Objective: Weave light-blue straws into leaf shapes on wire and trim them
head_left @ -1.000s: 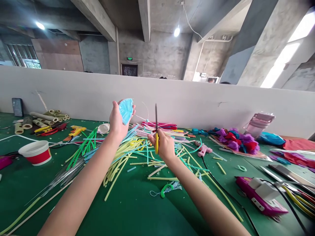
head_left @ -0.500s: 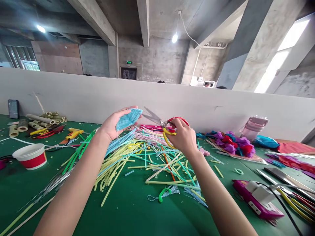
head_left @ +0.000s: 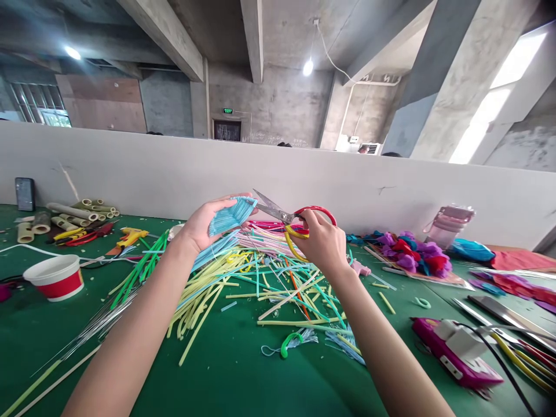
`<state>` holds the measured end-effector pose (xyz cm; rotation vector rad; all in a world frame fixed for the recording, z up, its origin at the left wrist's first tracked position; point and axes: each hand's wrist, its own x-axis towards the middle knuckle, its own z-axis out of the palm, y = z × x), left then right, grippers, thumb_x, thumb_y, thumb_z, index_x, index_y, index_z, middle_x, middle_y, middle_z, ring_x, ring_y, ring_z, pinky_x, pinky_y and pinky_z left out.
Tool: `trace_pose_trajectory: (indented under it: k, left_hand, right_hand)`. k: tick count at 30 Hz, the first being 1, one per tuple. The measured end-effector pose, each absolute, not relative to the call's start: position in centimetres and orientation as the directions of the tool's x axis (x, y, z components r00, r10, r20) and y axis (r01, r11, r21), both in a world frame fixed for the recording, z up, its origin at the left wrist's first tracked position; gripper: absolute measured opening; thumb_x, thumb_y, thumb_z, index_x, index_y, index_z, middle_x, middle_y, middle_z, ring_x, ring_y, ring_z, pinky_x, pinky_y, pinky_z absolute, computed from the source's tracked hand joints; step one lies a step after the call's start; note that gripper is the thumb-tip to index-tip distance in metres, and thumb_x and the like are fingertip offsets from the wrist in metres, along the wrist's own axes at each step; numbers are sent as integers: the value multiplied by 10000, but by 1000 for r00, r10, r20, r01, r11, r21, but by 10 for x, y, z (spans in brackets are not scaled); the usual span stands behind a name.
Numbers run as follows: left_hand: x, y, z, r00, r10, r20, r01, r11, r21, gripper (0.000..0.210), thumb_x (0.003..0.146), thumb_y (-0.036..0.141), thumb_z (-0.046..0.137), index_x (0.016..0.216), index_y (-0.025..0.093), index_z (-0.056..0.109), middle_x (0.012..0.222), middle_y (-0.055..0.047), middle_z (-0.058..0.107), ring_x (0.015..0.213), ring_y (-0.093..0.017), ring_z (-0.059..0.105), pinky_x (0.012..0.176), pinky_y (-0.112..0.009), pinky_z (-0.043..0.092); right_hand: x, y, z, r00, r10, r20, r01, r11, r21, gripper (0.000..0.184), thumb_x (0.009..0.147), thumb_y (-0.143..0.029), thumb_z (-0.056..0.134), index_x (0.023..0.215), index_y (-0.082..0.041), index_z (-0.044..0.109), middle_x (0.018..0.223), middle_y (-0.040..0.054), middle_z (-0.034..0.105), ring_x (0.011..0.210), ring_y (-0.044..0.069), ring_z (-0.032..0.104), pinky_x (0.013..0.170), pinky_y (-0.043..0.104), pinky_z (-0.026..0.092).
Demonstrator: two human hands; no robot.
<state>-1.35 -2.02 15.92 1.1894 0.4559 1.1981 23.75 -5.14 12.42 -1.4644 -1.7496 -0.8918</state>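
My left hand (head_left: pixel 200 225) is closed around a light blue ribbed piece (head_left: pixel 232 215), which looks made of pipe cleaners laid side by side; a thin strand hangs below it. In my right hand (head_left: pixel 322 240) are scissors (head_left: pixel 284 217) with one red and one yellow handle loop. Their blades are apart and point left, with the lower blade's tip at the right edge of the blue piece; whether it touches I cannot tell. Beneath both hands lies a spread of loose pipe cleaners (head_left: pixel 204 301) in yellow, blue, pink and green.
A paper cup (head_left: pixel 55 279), a yellow glue gun (head_left: pixel 131 236) and bamboo pieces (head_left: pixel 87 214) stand left. Rightward are a magenta power strip (head_left: pixel 456 356) with cords, purple and red crumpled material (head_left: pixel 412 255) and a pink bottle (head_left: pixel 449 226). A pale partition (head_left: pixel 391 191) borders the green table.
My left hand has shifted slightly right and down with the blue piece, bringing its edge to the scissors. The blades have come a little closer together. My right hand has barely moved.
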Motion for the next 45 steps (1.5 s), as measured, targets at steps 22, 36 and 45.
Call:
trace_pose_trajectory:
  k: [22, 36, 45]
  left_hand:
    - [-2, -4, 145, 367, 926, 92, -538, 130, 833, 303, 884, 145, 518, 1110, 43, 692, 884, -174, 772, 793, -242, 750, 692, -311, 623]
    - [-3, 8, 136, 391, 920, -3, -521, 224, 823, 294, 858, 111, 552, 1101, 99, 717, 968, -171, 770, 826, -251, 754, 651, -315, 634]
    - [-17, 0, 142, 377, 922, 88, -178, -21, 984, 375, 730, 167, 781, 1098, 155, 712, 904, -130, 774, 665, -198, 723, 595, -298, 602]
  right_hand:
    - [278, -3, 167, -570, 671, 474, 755, 202, 623, 351, 960, -369, 444, 1134, -125, 626, 963, 173, 700, 838, 246, 636, 637, 310, 331]
    - [280, 5, 175, -601, 723, 340, 729, 322, 605, 370, 1002, -312, 356, 984, -123, 673, 852, 158, 742, 687, 220, 664, 584, 300, 308]
    - [257, 1, 160, -127, 904, 408, 963, 13, 270, 627, 932, -681, 352, 1040, -144, 658, 888, 187, 725, 801, 300, 711, 622, 322, 428]
